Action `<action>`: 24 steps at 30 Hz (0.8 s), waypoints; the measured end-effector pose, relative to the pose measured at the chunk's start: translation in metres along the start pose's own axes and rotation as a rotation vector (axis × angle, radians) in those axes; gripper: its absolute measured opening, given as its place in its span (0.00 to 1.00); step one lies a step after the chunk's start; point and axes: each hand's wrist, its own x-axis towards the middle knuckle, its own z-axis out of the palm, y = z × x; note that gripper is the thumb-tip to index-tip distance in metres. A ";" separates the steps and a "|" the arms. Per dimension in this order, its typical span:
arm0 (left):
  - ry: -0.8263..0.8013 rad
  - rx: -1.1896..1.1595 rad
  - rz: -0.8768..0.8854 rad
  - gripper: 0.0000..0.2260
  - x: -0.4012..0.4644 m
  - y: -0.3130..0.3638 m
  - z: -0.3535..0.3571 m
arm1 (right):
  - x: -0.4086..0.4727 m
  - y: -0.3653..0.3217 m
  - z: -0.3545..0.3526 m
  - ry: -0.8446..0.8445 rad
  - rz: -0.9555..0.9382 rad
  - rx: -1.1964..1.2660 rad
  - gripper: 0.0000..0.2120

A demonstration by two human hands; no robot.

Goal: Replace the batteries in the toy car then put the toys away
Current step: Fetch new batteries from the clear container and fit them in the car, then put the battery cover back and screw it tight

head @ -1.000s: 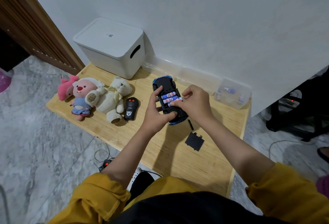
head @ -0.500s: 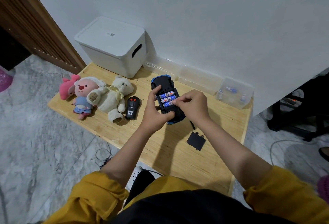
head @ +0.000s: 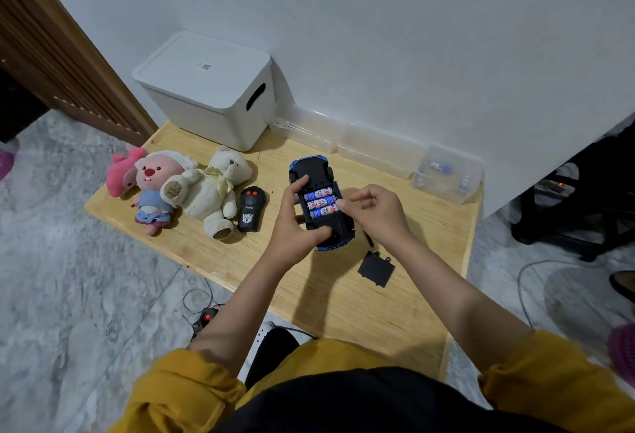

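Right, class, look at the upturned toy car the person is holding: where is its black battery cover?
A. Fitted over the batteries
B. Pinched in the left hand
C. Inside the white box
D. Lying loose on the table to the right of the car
D: the battery cover lies flat on the table, apart from the car, whose three batteries show uncovered.

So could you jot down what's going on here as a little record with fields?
Surface: wooden table
Toy car: upside down, compartment open
Batteries: three in the compartment
Left hand: grips the car
Right hand: fingertips at the batteries' right ends
Battery cover: off, lying on the table
Remote: black, beside the bear
Soft toys: white bear, pink plush
Storage box: white, lid on
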 end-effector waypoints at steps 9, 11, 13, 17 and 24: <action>0.004 -0.026 -0.098 0.37 -0.008 -0.021 -0.001 | -0.049 0.094 -0.025 0.116 0.159 -0.258 0.24; 0.006 -0.019 -0.112 0.37 -0.009 -0.025 -0.001 | -0.060 0.104 -0.024 0.100 0.165 -0.329 0.31; 0.004 -0.023 -0.129 0.37 -0.011 -0.029 0.001 | -0.066 0.112 -0.021 0.084 0.171 -0.398 0.36; 0.001 -0.025 -0.141 0.37 -0.013 -0.034 0.004 | -0.068 0.118 -0.014 0.128 0.122 -0.451 0.28; -0.009 -0.054 -0.162 0.38 -0.015 -0.047 0.007 | -0.067 0.120 -0.011 0.181 0.122 -0.417 0.19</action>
